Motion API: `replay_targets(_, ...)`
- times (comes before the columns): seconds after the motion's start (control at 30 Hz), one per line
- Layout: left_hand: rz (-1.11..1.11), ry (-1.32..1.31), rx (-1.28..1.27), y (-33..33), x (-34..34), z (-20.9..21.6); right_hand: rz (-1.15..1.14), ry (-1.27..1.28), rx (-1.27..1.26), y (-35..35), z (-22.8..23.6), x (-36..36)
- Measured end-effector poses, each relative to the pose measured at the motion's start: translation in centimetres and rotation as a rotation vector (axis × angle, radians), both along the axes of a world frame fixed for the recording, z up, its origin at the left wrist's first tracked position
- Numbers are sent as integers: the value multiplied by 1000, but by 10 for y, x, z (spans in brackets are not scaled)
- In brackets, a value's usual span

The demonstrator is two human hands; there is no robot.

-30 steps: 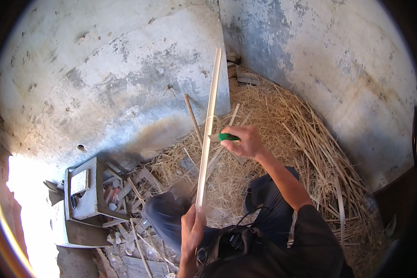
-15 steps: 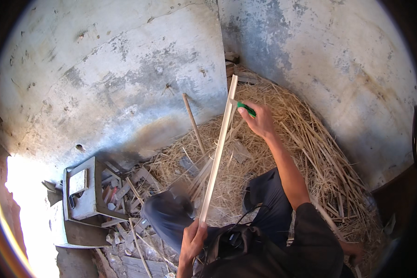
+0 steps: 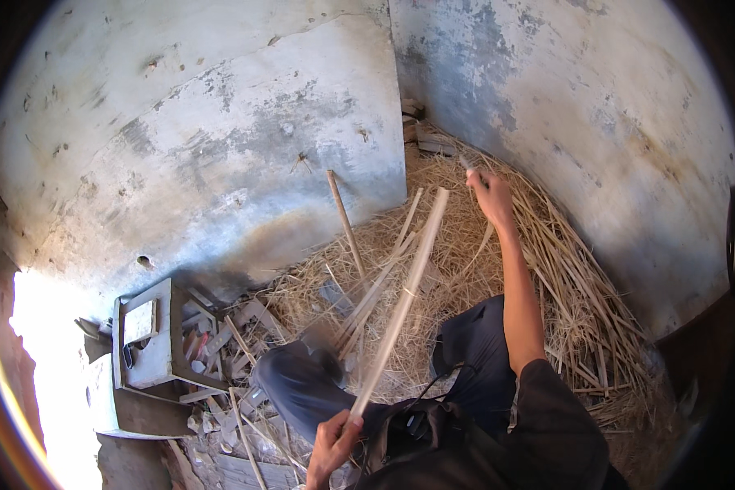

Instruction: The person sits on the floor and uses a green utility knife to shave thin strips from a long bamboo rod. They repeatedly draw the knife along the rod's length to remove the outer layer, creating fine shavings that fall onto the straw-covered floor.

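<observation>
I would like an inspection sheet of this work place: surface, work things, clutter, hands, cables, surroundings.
Surface: covered with straw-like shavings.
Job's things: pale strip, blurred, slanting upward; knife, apart from the strip, mostly hidden.
Clutter: wood scraps and wooden stand at left; long sticks heaped at right.
Hands: left hand holds the strip's lower end; right hand grips the knife.
Cables: one thin black cable, curving near the dark trousers.
Surroundings: stained walls meeting in a corner; bright opening at far left.
</observation>
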State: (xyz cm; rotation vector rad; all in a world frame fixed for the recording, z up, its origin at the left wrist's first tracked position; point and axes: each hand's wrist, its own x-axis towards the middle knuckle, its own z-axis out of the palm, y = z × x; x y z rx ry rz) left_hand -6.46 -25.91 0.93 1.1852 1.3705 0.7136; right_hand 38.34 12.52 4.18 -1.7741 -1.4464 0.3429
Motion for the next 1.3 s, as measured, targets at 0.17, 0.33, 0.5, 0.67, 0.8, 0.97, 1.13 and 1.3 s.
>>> replay_targets(0.17, 144, 195, 218, 38, 11, 7, 67, -321, -138, -12, -28, -11)
replay_targets(0.33, 244, 180, 332, 70, 26, 10, 275, -111, 154, -34, -10, -73)
replay_targets(0.5, 253, 129, 429, 95, 51, 19, 643, -161, 516, -70, -1, -128)
replay_targets(0.67, 245, 116, 431, 110, 65, 29, 885, -163, 633, -94, -8, -161)
replay_targets(0.8, 261, 105, 463, 121, 68, 35, 951, -149, 672, -107, -7, -174)
replay_targets(0.97, 301, 136, 536, 131, 73, 47, 931, -132, 650, -112, -9, -181)
replay_targets(1.13, 314, 136, 509, 129, 75, 57, 907, -178, 676, -111, 0, -177)
replay_targets(1.3, 325, 80, 505, 130, 77, 57, 919, -199, 677, -112, 0, -175)
